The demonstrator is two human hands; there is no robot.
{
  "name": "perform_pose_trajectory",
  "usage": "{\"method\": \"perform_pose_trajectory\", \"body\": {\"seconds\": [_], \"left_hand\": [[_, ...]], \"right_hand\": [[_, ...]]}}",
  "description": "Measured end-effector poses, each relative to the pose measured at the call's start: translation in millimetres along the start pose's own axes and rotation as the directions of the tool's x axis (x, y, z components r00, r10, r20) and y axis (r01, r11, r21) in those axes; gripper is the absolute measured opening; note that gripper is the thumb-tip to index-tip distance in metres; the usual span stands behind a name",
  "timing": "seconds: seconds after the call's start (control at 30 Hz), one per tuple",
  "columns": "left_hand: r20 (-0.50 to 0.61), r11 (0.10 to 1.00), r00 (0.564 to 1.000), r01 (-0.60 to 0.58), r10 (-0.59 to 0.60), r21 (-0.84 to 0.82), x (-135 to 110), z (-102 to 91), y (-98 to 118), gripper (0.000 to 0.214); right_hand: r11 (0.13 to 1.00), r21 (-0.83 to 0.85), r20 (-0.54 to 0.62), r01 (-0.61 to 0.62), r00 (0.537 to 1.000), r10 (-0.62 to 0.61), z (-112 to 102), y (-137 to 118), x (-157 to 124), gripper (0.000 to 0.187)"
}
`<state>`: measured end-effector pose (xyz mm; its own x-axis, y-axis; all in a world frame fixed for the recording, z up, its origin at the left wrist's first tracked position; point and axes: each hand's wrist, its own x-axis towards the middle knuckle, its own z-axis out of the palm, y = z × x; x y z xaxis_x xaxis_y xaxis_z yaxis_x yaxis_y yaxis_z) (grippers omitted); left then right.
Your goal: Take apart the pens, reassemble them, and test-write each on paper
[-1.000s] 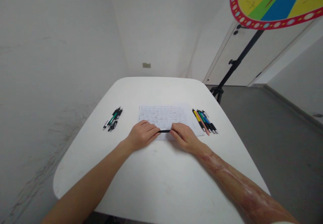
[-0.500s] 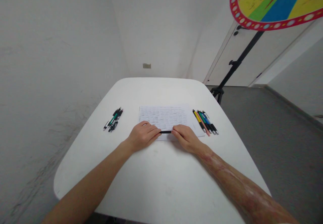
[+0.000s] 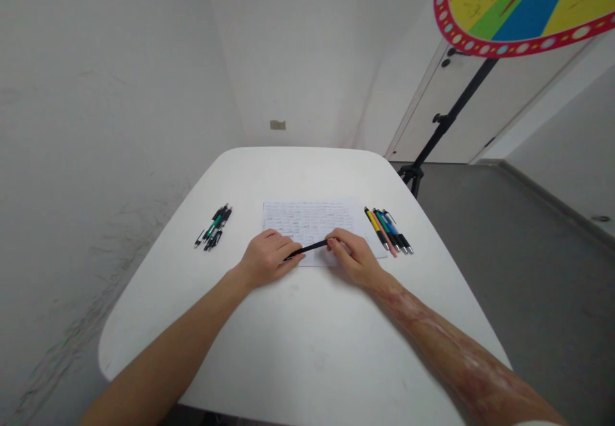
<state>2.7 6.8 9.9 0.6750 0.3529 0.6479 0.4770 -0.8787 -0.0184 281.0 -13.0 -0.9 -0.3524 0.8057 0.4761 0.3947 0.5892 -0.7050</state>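
Note:
A slim black pen (image 3: pixel 312 246) slants over the lower part of the paper, its right end higher than its left. My right hand (image 3: pixel 353 256) pinches the right end between thumb and fingers. The left end lies between the thumb and forefinger of my left hand (image 3: pixel 270 258), which is loosely closed around it. Under the pen and my fingertips lies a white sheet of paper (image 3: pixel 310 214) covered with rows of handwriting; its lower part is partly hidden by my hands.
On the white table (image 3: pixel 298 336), several black and green pens (image 3: pixel 214 227) lie piled at the left. Several colourful pens (image 3: pixel 388 230) lie side by side at the paper's right edge. A coloured wheel (image 3: pixel 519 9) on a black stand (image 3: pixel 442 125) stands beyond the table's right side.
The pen has gone from nearly level to slanted, its right end raised. My left thumb has parted a little from the fingers, baring more of the pen. The view has shifted slightly.

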Motion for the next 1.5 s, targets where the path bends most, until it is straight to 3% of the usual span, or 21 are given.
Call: {"method": "perform_pose_trajectory", "body": {"seconds": [0.27, 0.37, 0.47, 0.57, 0.67, 0.87, 1.13, 1.3, 1.5], "left_hand": [[-0.009, 0.998, 1.000, -0.004, 0.004, -0.059, -3, 2.5, 0, 0.011], [-0.023, 0.997, 1.000, 0.010, -0.011, -0.080, -2, 2.6, 0, 0.011], [-0.041, 0.996, 0.999, 0.011, -0.015, -0.085, -1, 2.0, 1, 0.009], [-0.036, 0.996, 0.999, 0.020, -0.023, -0.088, -1, 1.8, 2, 0.008], [-0.024, 0.996, 0.999, 0.031, -0.033, -0.080, -1, 2.0, 2, 0.008], [-0.042, 0.997, 0.999, 0.009, -0.012, -0.081, -3, 2.5, 3, 0.007], [-0.124, 0.993, 0.991, 0.035, -0.050, -0.115, -4, 4.4, 0, 0.008], [-0.139, 0.981, 0.979, 0.131, -0.151, -0.146, -6, 2.8, -4, 0.007], [-0.055, 0.947, 0.949, 0.302, -0.309, -0.105, -12, 4.4, -14, 0.016]], "right_hand": [[0.981, 0.157, -0.183, -0.116, 0.972, 0.144, 3, 10, 1, 0.027], [0.991, 0.093, -0.227, -0.093, 0.967, 0.112, 3, 13, 2, 0.023], [0.994, -0.105, -0.279, -0.010, 0.960, -0.019, 3, 11, 3, 0.018], [0.934, -0.345, -0.208, 0.091, 0.963, -0.171, 3, 4, 4, 0.020], [0.865, -0.466, -0.061, 0.188, 0.968, -0.244, 7, -4, 5, 0.025], [0.799, -0.492, 0.129, 0.346, 0.937, -0.326, 11, -7, 6, 0.029], [0.791, -0.455, 0.256, 0.410, 0.910, -0.325, 7, 0, 4, 0.047], [0.837, -0.426, 0.157, 0.343, 0.939, -0.305, 5, 6, 0, 0.043], [0.985, -0.157, -0.161, 0.070, 0.982, -0.095, 7, 12, -4, 0.023]]}}
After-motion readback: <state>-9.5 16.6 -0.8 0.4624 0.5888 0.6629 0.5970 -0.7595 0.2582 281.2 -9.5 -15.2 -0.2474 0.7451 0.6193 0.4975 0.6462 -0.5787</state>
